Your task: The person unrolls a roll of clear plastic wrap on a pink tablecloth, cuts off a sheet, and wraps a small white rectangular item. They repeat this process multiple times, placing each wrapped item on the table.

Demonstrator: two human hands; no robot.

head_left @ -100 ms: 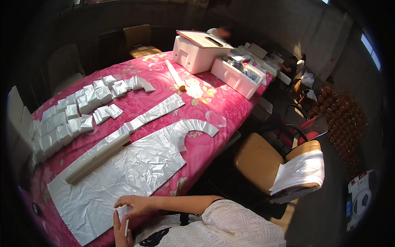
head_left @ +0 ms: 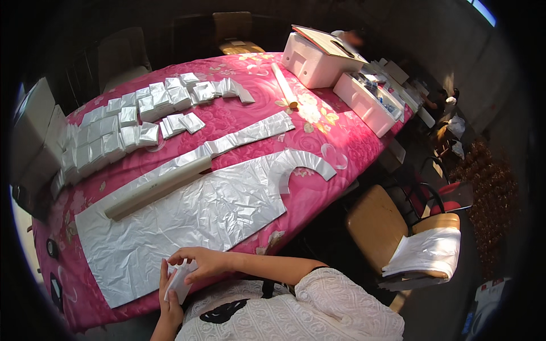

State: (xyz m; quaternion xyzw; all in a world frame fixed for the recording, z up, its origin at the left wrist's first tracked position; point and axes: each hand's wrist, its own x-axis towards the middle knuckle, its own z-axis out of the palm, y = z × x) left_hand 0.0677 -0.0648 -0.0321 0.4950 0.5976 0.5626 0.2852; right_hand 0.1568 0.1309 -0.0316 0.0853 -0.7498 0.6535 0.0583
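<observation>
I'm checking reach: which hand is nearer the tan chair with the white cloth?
Right. The right hand is left of the tan chair, apart from it; the left hand is farther left, holding a small white packet.

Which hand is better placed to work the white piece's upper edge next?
Probably right: the right hand arches over the white piece near its upper edge, while the left hand holds it lower down.
</observation>
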